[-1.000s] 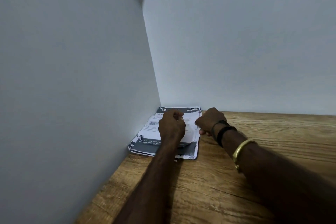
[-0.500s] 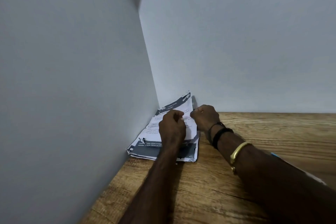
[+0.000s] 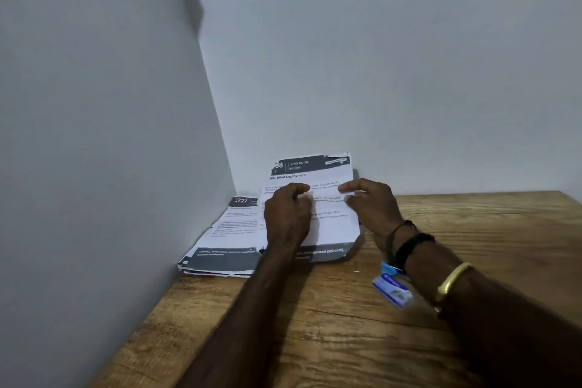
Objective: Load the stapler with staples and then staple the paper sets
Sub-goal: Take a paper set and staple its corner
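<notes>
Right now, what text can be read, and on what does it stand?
"LIVING ROOM": header of the held sheet.
"oller Blind Deployment": its heading, with the start hidden.
"2727": top of the stack.
Body text, footers and blue card: too blurred to read.

2 hands (image 3: 288,214) (image 3: 373,209), 1 raised paper set (image 3: 330,230), 1 flat stack (image 3: 233,230), 1 blue box (image 3: 392,290).
</notes>
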`<state>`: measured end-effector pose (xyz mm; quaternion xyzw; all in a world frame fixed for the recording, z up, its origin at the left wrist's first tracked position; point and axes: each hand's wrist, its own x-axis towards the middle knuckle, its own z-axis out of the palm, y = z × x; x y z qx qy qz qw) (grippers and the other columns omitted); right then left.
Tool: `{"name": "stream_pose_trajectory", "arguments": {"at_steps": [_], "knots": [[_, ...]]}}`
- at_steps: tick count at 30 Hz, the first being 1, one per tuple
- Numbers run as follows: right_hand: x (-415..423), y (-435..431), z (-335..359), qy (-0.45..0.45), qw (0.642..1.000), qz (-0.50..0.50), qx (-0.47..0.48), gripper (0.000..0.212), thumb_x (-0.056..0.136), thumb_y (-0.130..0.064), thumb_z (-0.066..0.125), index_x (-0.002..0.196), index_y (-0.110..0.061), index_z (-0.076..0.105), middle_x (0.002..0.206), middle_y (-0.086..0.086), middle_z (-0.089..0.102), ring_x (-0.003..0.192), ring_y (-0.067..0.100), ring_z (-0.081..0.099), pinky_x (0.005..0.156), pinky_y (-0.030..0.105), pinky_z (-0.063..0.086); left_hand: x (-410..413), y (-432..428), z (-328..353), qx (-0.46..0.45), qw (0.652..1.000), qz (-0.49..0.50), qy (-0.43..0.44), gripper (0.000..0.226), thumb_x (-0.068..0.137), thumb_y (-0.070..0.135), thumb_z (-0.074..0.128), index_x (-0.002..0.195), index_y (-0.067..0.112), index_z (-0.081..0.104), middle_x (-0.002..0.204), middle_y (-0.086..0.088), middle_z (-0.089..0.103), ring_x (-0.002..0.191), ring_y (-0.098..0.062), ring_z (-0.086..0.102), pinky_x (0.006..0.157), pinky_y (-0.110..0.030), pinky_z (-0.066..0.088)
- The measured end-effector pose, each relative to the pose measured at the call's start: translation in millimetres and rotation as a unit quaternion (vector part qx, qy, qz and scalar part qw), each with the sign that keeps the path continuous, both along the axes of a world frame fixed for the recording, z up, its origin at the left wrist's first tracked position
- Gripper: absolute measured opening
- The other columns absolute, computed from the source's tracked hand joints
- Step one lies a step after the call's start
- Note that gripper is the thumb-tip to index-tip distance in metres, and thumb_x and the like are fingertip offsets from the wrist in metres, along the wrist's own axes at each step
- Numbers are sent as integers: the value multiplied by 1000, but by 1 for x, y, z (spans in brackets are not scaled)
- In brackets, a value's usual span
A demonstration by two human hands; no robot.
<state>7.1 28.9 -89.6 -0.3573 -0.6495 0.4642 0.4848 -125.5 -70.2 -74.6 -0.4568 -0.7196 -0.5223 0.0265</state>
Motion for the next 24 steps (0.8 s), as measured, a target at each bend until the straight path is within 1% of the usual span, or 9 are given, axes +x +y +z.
{"name": "stream_pose_trajectory", "arguments": {"at_steps": [3, 4, 6, 8, 11, 14, 18, 21, 24], "knots": [[38, 0, 1, -5, 1000, -2, -8, 25, 87, 2, 65, 91, -19, 78, 103, 8, 76, 98, 37, 71, 89, 53, 59, 32, 9, -1, -38, 996, -53, 64, 25, 89, 21, 70, 113, 18, 76, 120, -2, 74, 116, -20, 64, 102, -30, 46], [49, 0, 0, -1, 1000, 3, -14, 24, 85, 3, 68, 92, -18, 77, 101, 10, 76, 97, 37, 71, 87, 51, 60, 42, 12, -2, -47, 994, -66, 72, 25, 88, 21, 71, 113, 19, 76, 121, -2, 73, 117, -21, 64, 104, -33, 46], [72, -1, 1, 7, 999, 19, -30, 25, 82, 7, 72, 96, -13, 76, 88, 7, 73, 87, 31, 71, 75, 40, 62, 59, 18, -5, -54, 993, -82, 73, 26, 87, 23, 72, 112, 19, 76, 121, -2, 74, 118, -22, 64, 105, -38, 46], [91, 0, 2, -3, 999, 27, -41, 29, 79, 11, 74, 103, -6, 75, 75, 7, 64, 77, 23, 65, 66, 33, 61, 69, 23, -7, -67, 991, -81, 80, 28, 87, 28, 73, 115, 24, 76, 125, 1, 73, 122, -20, 62, 107, -40, 44], [115, 3, 2, -36, 999, -3, -39, 31, 77, 10, 77, 104, -4, 75, 61, 2, 62, 67, 18, 64, 70, 37, 62, 80, 31, -8, -108, 985, -96, 98, 31, 91, 35, 70, 121, 30, 72, 134, 4, 67, 127, -20, 57, 110, -48, 40], [127, 6, -5, -82, 996, -33, -20, 24, 76, 4, 80, 95, -10, 78, 63, 1, 65, 66, 19, 64, 68, 35, 60, 93, 39, -9, -119, 980, -88, 136, 24, 94, 30, 63, 116, 32, 73, 127, 2, 71, 120, -23, 60, 103, -49, 46], [127, 7, -14, -132, 988, -73, 27, 15, 78, -10, 80, 87, -21, 80, 63, -9, 67, 64, 9, 61, 60, 23, 50, 99, 46, -13, -131, 966, -61, 213, 27, 94, 28, 62, 118, 36, 73, 122, 2, 71, 119, -25, 59, 100, -46, 46], [124, 5, -11, -154, 982, -87, 71, 10, 81, -18, 78, 88, -25, 80, 80, -10, 74, 76, 4, 64, 59, 18, 43, 98, 52, -16, -153, 953, -69, 253, 29, 95, 27, 61, 121, 36, 71, 130, 5, 66, 129, -24, 49, 111, -53, 35], [119, 2, -10, -178, 970, -112, 124, 9, 83, -21, 75, 89, -25, 81, 90, -5, 76, 87, 11, 66, 61, 15, 39, 97, 57, -17, -149, 955, -76, 244, 23, 94, 25, 64, 114, 32, 72, 131, 6, 64, 132, -22, 45, 116, -56, 26]]}}
